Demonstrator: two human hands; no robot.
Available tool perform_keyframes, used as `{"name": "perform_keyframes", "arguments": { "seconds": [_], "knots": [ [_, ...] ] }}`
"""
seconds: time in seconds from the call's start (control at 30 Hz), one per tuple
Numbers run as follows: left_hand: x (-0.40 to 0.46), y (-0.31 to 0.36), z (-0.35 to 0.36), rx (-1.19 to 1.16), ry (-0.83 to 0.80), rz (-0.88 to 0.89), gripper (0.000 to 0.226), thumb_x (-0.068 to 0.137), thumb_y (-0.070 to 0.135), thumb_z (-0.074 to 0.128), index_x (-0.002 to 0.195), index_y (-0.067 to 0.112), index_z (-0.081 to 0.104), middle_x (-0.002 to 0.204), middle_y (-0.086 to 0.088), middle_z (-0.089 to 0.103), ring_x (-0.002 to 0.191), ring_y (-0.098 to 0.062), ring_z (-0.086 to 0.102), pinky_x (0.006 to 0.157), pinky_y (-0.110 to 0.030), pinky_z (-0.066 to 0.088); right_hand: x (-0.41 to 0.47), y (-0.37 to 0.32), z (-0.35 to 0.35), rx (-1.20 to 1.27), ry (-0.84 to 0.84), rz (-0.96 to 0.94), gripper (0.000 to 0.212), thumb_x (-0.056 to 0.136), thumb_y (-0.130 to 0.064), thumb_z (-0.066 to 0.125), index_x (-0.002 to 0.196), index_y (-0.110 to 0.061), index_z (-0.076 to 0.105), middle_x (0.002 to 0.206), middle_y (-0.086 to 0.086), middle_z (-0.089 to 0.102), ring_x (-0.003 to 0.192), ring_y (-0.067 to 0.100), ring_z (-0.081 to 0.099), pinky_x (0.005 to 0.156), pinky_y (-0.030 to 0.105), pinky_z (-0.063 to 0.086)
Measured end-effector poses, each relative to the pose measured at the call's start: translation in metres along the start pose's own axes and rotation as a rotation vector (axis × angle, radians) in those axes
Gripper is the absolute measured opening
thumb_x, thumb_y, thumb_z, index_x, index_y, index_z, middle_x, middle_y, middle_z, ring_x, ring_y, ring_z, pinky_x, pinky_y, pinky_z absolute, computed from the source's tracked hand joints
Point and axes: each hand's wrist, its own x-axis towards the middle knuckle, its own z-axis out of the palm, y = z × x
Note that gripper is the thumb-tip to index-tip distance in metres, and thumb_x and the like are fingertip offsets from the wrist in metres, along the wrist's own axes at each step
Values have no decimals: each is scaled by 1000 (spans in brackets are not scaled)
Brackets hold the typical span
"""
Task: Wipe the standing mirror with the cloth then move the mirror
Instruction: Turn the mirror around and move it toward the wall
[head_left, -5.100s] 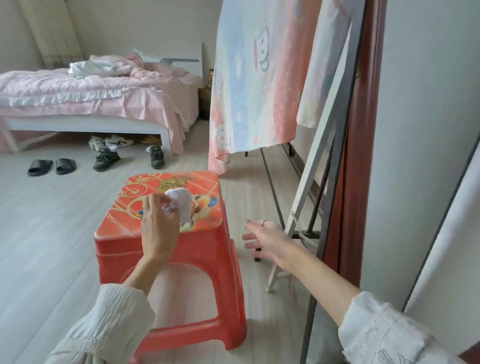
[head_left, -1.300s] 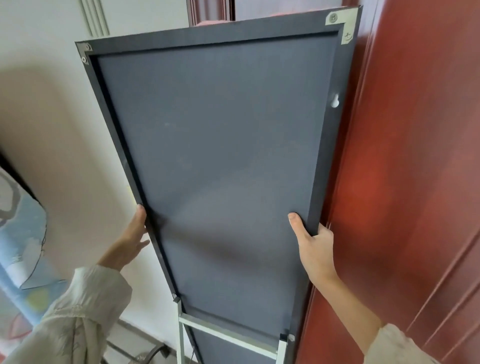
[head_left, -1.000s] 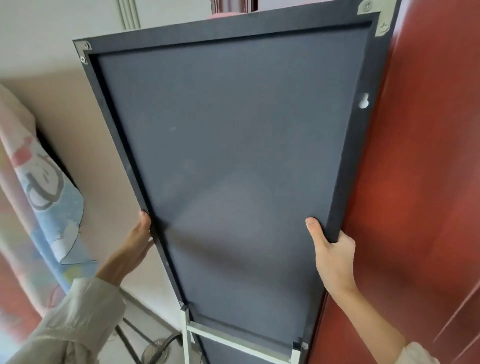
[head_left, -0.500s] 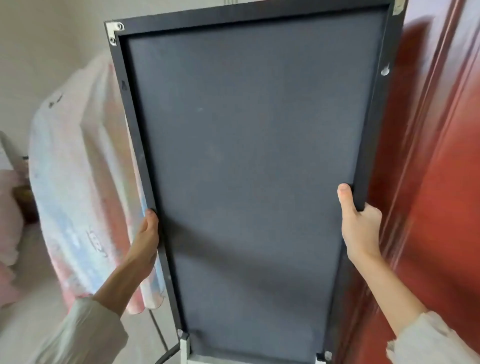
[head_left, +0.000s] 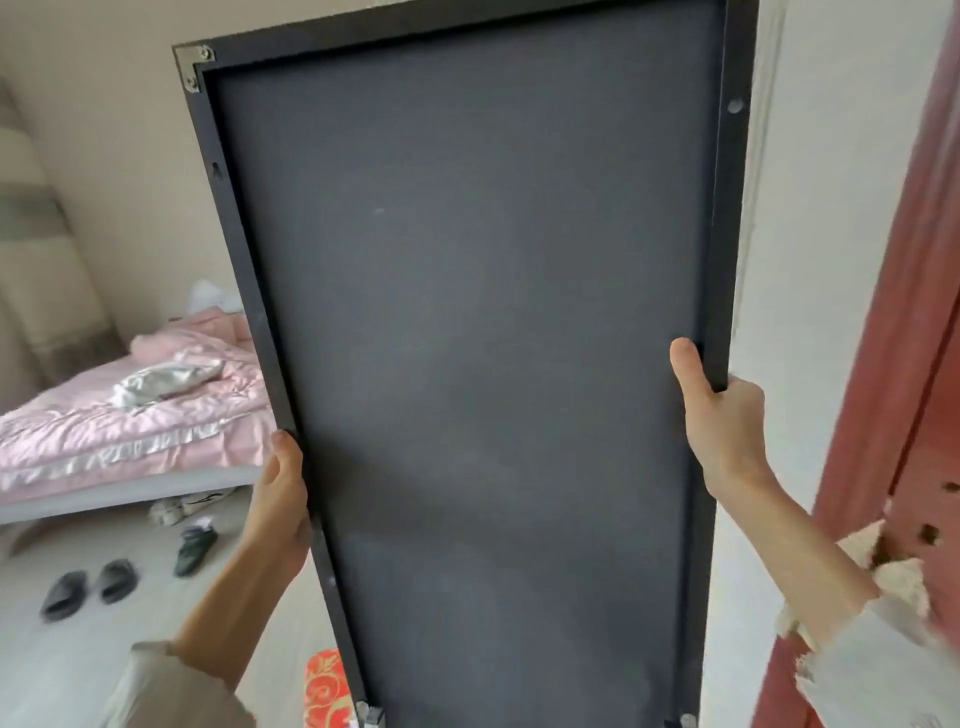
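Carrying the tall black-framed standing mirror (head_left: 483, 364) upright, dark back panel facing the camera, left hand (head_left: 280, 499) clamping its left edge, right hand (head_left: 722, 415) clamping its right edge. Best keeping it vertical, avoiding the red plastic stool (head_left: 324, 686) below and the red-brown wooden door (head_left: 904, 364).

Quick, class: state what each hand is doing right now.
Left hand: grips the mirror by its left frame edge.
Right hand: grips its right frame edge.

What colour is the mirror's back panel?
Dark grey, matte, inside a black frame; the back panel shows in the head view.
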Motion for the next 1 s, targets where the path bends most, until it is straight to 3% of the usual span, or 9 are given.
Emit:
{"name": "perform_keyframes", "arguments": {
  "seconds": [0.23,0.3,0.47,0.57,0.7,0.77,0.83,0.9,1.0],
  "knots": [
    [-34,52,-104,-26,266,151,41,96,45,28,117,20,54,120,1,58,112,-18,55,85,-29,45,-39,-21,95,122,-242,51,57,84,-49,56,52,-19,19,34,-10,21,33,9,24,37,19,21],
    [-44,65,-134,-7,327,166,48,95,48,28,125,18,50,126,0,57,111,-17,56,79,-29,48,-52,-25,121,159,-319,78,55,85,-49,54,52,-16,26,43,-7,27,41,10,28,41,21,26],
    [-74,89,-184,-32,544,236,41,96,45,29,116,17,52,110,1,60,86,-4,59,83,-28,45,-81,-40,170,267,-573,104,52,87,-49,52,54,-13,36,52,1,34,49,15,35,49,25,31],
    [-92,101,-214,-54,687,285,44,96,44,30,119,14,51,102,3,60,83,-5,59,84,-28,45,-104,-49,207,270,-687,114,47,84,-55,51,56,-21,36,55,-3,38,52,13,39,53,25,34],
    [-103,110,-264,-61,782,300,41,94,49,31,101,19,58,97,8,62,93,-9,59,91,-29,42,-137,-63,256,283,-792,91,52,65,-82,44,82,-32,42,73,-15,38,69,10,46,74,27,40],
    [-102,113,-285,-78,788,311,40,95,48,31,105,20,57,105,5,62,100,-12,58,91,-28,45,-152,-72,276,293,-802,112,55,82,-64,44,97,-12,55,84,4,49,81,21,55,82,33,45],
    [-97,116,-319,-96,797,338,44,96,46,30,118,17,53,113,2,61,101,-11,59,89,-26,46,-176,-84,303,286,-855,147,70,89,-52,44,122,9,43,116,30,49,113,40,50,97,45,42],
    [-89,121,-350,-94,818,356,43,96,45,30,117,16,54,111,2,62,97,-10,60,91,-28,44,-198,-96,332,332,-924,162,75,90,-47,46,133,13,28,140,31,35,128,44,36,105,49,33],
    [-72,128,-402,-97,890,338,49,95,46,32,124,12,50,117,0,59,106,-16,57,94,-30,42,-231,-104,382,401,-950,172,71,91,-40,50,133,14,29,140,32,34,127,44,35,105,47,32]
  ]
}}
